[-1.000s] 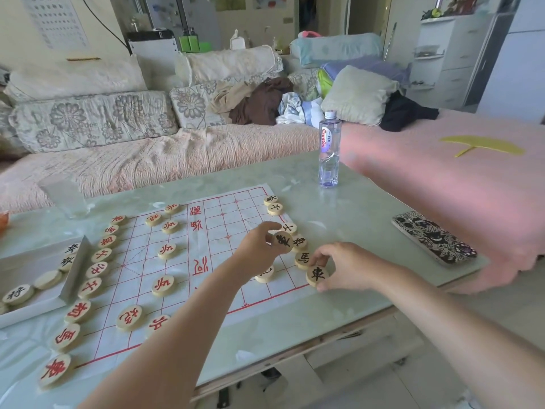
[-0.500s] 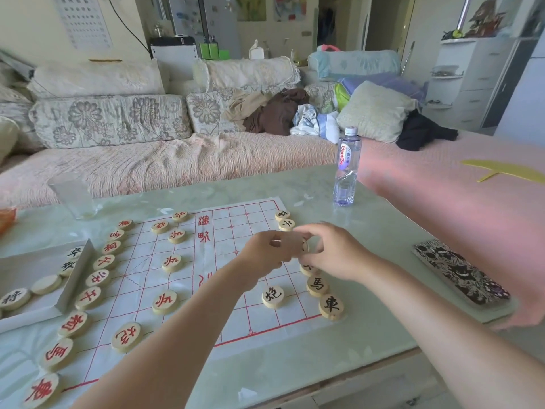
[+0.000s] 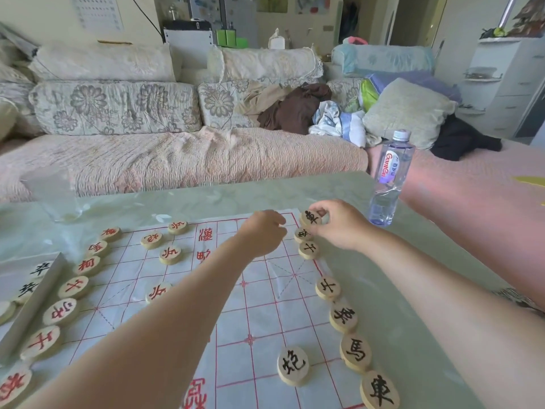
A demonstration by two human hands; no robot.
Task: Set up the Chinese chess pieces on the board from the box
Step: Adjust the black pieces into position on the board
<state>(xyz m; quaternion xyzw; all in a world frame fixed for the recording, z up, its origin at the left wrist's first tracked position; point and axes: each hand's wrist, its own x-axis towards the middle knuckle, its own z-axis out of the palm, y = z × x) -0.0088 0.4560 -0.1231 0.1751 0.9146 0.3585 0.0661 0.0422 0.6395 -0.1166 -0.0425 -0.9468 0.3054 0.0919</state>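
Head view — right hand (image 3: 342, 225) pinches a black piece (image 3: 310, 217); left hand (image 3: 261, 231) curled — holding anything, cannot tell.

Both bare forearms reach forward; the left hand (image 3: 262, 231) is knuckles-up, fingers curled under, perhaps around something unseen; the right hand (image 3: 339, 224) is just beside it, fingertips pinching a chess piece (image 3: 311, 216).

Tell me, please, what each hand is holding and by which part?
The right hand pinches a black-lettered piece by its rim; whether the left hand holds anything cannot be told.
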